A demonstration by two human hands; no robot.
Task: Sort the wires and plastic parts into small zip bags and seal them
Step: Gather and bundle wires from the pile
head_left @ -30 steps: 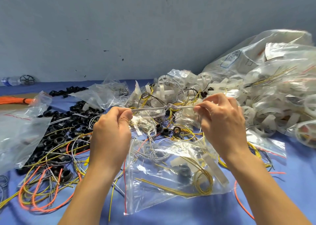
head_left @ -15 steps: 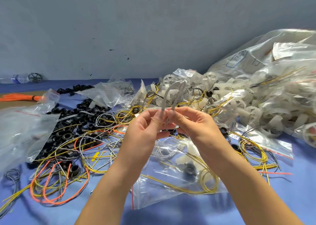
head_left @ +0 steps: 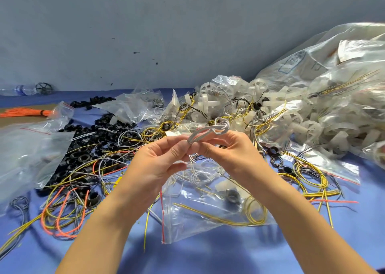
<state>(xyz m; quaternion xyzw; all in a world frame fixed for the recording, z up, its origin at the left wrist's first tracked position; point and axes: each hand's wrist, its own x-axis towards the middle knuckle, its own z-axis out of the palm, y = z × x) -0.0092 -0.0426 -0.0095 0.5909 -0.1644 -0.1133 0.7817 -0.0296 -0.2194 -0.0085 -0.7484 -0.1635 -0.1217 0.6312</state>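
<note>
Head: wire loop (head_left: 205, 131) above zip bag (head_left: 183, 229)

Small parts-packing workshop, by look of it. Table (head_left: 208, 257) under blue cover, set against bare grey wall (head_left: 166, 23). Bulk stock spread over it: heap of black plastic rings (head_left: 83, 157), white plastic wheels (head_left: 210, 98) piled beside and inside big clear sacks (head_left: 312, 65), loose yellow wires (head_left: 312, 175) in tangles, orange wire bundle (head_left: 27, 113) far left, small zip bags (head_left: 208, 221) part-filled.

The large clear sack (head_left: 302, 69) at right bears blue handwritten marks. They are too blurred to read.
</note>
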